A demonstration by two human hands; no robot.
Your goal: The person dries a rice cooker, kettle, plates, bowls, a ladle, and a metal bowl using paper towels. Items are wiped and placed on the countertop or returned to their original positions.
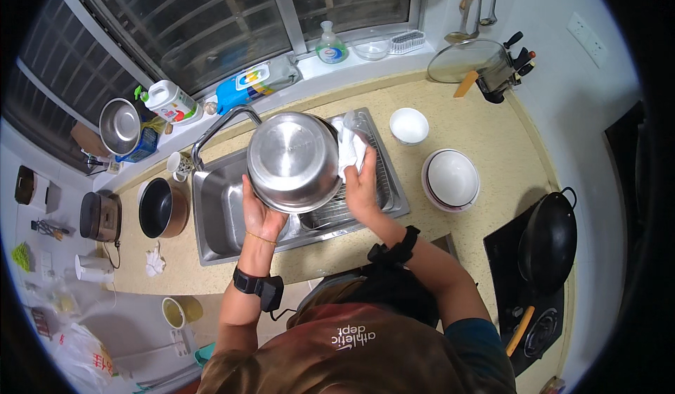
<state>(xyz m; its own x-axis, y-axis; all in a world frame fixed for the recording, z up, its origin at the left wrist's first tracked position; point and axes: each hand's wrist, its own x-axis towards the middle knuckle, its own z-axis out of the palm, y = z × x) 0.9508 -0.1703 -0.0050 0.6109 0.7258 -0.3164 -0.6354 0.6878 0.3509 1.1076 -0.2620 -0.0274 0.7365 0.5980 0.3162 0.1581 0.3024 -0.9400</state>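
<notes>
A stainless steel pot (290,157) is held bottom up over the double-basin sink (219,236). My left hand (263,212) grips its near left side, the thumb along the wall. In my right hand (363,186) is a crumpled white cloth or paper towel (350,143), pressed to the pot's right side. Below and to the right, a wire rack (337,209) lies in the right basin, partly hidden by the pot and my arm. The curved chrome faucet (219,125) stands behind the pot, at its left.
On the counter (422,93) to the right are a white bowl (409,126) and stacked bowls (452,178). A dark-lined pot (162,208) and crumpled tissue (155,260) lie left. A wok (548,241) sits on the stove. Behind are a soap bottle (331,46) and knife block (493,85).
</notes>
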